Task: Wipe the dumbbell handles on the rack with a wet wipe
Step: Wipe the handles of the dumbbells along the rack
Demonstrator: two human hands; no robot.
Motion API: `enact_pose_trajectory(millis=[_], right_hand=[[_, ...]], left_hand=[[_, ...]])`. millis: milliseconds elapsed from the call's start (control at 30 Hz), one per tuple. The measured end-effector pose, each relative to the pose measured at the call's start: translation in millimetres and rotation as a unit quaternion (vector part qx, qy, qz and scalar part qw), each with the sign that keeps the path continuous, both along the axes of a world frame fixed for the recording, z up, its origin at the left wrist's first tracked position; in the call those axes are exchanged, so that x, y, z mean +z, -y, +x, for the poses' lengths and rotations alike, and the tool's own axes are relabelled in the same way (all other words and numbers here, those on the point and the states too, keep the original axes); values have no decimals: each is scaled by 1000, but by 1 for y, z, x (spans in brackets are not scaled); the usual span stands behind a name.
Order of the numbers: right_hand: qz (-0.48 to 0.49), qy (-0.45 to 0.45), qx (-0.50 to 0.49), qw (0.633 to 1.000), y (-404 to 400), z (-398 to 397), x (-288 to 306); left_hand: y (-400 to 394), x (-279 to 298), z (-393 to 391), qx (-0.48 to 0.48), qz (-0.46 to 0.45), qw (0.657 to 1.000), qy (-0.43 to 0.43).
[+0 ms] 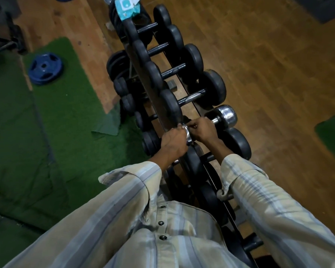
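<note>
Mid-task, as far as I can judge: both hands on the chrome dumbbell (223,115) partway along the rack (143,78). Left hand (173,140) curled round its near chrome end, right hand (202,129) wrapped over the handle, fingers closed. Wipe itself not visible, presumably under the right hand, can't confirm. Wipe packet (127,7) sits at the rack's far end. Black dumbbells (191,60) beyond look untouched or already done, can't tell which. Rack's near end hidden behind sleeves (124,200), lower tier dark
</note>
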State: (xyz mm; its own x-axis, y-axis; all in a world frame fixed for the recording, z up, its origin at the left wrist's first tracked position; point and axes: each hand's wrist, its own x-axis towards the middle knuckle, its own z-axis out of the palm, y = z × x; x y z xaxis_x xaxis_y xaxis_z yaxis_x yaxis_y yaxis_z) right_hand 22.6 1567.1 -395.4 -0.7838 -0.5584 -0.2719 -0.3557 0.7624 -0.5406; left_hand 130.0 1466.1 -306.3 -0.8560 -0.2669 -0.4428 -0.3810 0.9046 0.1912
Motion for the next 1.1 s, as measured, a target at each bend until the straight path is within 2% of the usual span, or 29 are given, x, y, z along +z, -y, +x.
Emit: enact_pose_trajectory(millis=[133,233,500,633,767,833,967,1033,1100], right_hand=[[82,26,46,995,25,-19,11],[47,65,25,996,23,-22,1],[-139,56,-106,983,-18,27,-2],[-153,94,-181,967,-20,37,0],[-120,122,-281,944,-15,41,-6],[-104,135,-335,926,-13,42,-5],[-104,229,-403,880,-1,39,-8],[-176,296,-448,825,4,35,-11],[-257,369,-489,748,5,28,-13]], left_hand=[[2,5,-6,7,-1,1000,12],[4,3,-7,4,-5,1000,12],[9,6,-12,-23,-15,1000,0],[10,6,-14,-27,-9,1000,-4],[10,7,-14,-29,-5,1000,-12],[10,8,-14,-30,-3,999,-14],[9,9,-12,-29,6,999,-26],[9,10,-10,-27,10,999,-31],[9,10,-9,-28,15,999,-31]])
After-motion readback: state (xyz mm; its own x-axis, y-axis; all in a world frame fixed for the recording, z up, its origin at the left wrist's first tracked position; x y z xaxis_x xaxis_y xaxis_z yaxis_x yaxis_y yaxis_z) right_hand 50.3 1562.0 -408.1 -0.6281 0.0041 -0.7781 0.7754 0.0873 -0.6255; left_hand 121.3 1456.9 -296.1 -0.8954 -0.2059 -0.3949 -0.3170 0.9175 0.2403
